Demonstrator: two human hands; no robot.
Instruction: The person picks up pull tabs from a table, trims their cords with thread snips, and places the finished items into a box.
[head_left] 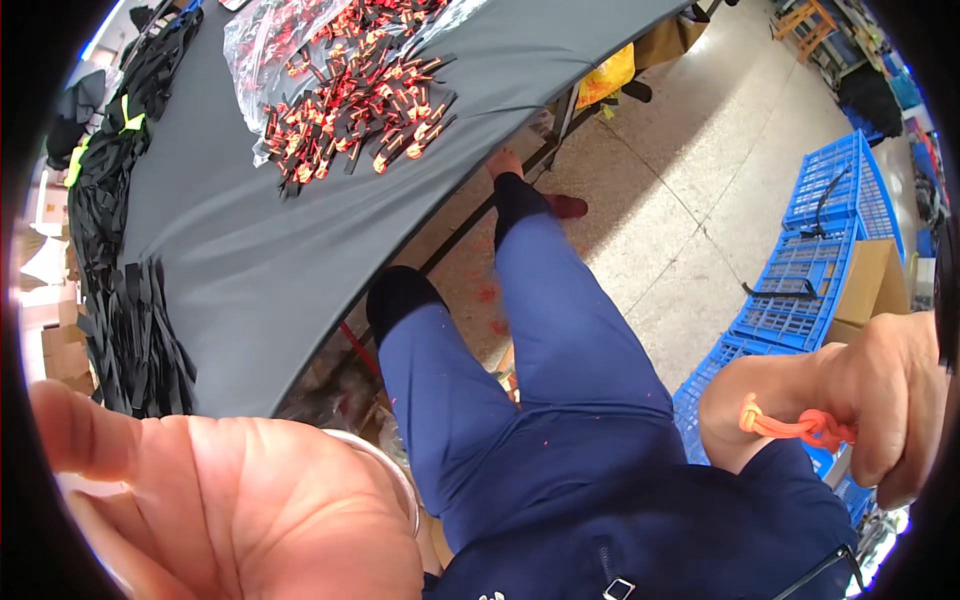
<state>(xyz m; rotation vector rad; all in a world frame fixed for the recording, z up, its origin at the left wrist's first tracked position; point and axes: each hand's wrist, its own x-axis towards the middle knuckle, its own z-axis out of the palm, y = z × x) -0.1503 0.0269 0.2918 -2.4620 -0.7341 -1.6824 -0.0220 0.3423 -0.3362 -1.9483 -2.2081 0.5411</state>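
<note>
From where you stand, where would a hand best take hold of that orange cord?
Probably the orange cord is best pinched at its looped end, coming from the left: that end juts out free, while the knotted end meets the curled fingers of the right hand.

Pile (365, 110) on table (260, 250), crates (790, 290) right

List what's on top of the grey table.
The grey table bears a pile of small black-and-orange pieces, clear plastic beside them, and black straps along the left edge. What lies beneath the pile and straps is covered from view.
</note>
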